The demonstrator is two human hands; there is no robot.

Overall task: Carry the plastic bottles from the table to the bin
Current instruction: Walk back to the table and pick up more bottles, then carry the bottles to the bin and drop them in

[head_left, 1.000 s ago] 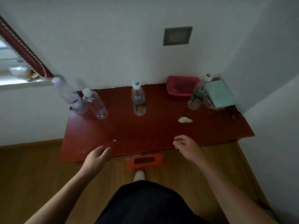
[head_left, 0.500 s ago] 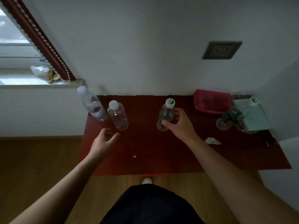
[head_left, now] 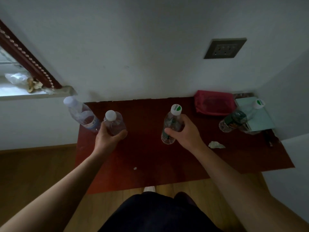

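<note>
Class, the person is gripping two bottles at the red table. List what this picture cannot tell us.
- The bin: nowhere in the head view, out of frame.
- Middle of the green-capped bottle: covered by the right hand.
- Lower part of the white-capped bottle: covered by the left hand.
- Labels: too dim and small to read.
- Whether either bottle has left the table: unclear.

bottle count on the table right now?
4. Blue-label bottle at the far-left corner; clear bottle beside it, in the left hand; green-cap bottle mid-table, in the right hand; dark-label bottle far right. None seem hidden.
</note>
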